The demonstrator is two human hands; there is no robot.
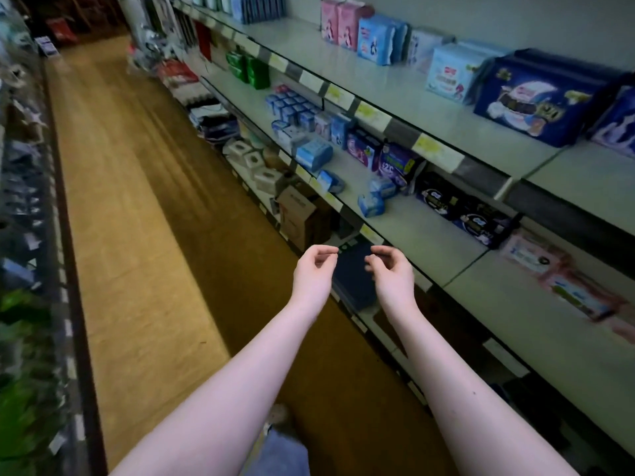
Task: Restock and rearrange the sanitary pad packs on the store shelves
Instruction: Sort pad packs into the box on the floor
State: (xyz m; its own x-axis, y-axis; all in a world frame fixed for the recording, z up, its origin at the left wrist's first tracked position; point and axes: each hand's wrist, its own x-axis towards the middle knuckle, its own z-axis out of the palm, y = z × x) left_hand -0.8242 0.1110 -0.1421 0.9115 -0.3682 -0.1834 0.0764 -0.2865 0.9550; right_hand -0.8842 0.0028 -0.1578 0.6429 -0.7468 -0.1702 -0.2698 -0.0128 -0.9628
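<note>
Both hands empty: left hand [314, 269] & right hand [388, 271] loosely curled, touching nothing, near shelf [429, 231].

Your two bare forearms reach forward and up from the bottom of the view, running roughly side by side and drawing closer toward the wrists. Your left hand [314, 271] is raised with the palm turned inward and its fingers loosely curled, thumb and fingertips close together but holding nothing. Your right hand [390, 269] mirrors it just beside, palm facing the left one, fingers hanging in a relaxed curl and empty, with a narrow gap between the two sets of fingertips.
</note>
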